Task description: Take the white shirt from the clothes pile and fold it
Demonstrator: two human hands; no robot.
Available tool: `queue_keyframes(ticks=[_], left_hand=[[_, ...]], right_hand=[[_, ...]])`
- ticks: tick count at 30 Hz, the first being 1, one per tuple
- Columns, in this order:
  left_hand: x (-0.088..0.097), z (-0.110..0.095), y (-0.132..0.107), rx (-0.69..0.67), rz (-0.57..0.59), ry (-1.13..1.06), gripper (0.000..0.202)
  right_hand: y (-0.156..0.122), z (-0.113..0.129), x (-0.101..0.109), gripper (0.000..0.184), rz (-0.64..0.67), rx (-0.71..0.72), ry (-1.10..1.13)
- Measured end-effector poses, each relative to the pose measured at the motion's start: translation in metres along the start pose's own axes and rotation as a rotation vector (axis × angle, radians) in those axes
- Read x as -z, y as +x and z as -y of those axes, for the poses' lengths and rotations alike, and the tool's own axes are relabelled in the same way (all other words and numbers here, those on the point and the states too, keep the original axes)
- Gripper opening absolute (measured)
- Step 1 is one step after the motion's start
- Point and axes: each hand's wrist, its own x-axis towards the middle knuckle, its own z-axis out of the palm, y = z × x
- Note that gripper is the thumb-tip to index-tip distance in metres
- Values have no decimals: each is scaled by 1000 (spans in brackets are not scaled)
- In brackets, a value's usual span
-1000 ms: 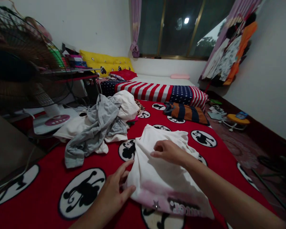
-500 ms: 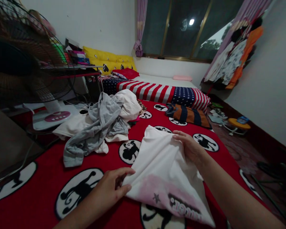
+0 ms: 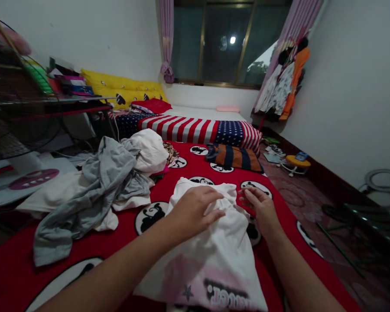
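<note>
A white shirt with a pink patch, a dark star and lettering lies on the red blanket, its printed end toward me. Over its upper part reaches my left hand, thumb and fingers apart, with no cloth between them; whether the fingertips touch the shirt is hard to tell. My right hand is at the shirt's upper right edge, fingers slightly bent and apart, with nothing visible in them. Left of the shirt lies a heap of clothes with a grey garment and a white garment.
A folded orange-and-navy striped garment lies at the blanket's far right. Behind stands a bed with a striped, starred cover. A fan base is at left, an orange stool on the floor at right. Clothes hang by the window.
My left hand has let go of the shirt's left side and moved up over its upper part. My right hand has come off the cloth to its right edge. The view has turned right.
</note>
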Motion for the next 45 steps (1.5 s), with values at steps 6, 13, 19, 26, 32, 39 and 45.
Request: queue_keyframes(ticks=[6,13,19,26,32,39,45], left_hand=[[-31,-12,20,130,233,228,43],[-14,-24,1,193,395,-43,60],[-24,-17,-1,109,564,-102,16],[-30,-14,1,157,379,-261,42],[-37,-5,8,206,439,-579,32],[-10,-1,9,94,569,-620,23],[3,12,11,162,475,-367,11]], right_hand=[[1,-2,9,38,60,63,-96],[-1,20,10,24,478,59,-349],[-15,32,10,31,609,190,-966],[-23,50,4,19,589,330,-1013],[-31,65,-11,17,482,299,-425],[-26,61,-6,4,531,371,-642],[-8,36,5,6,147,440,-974]])
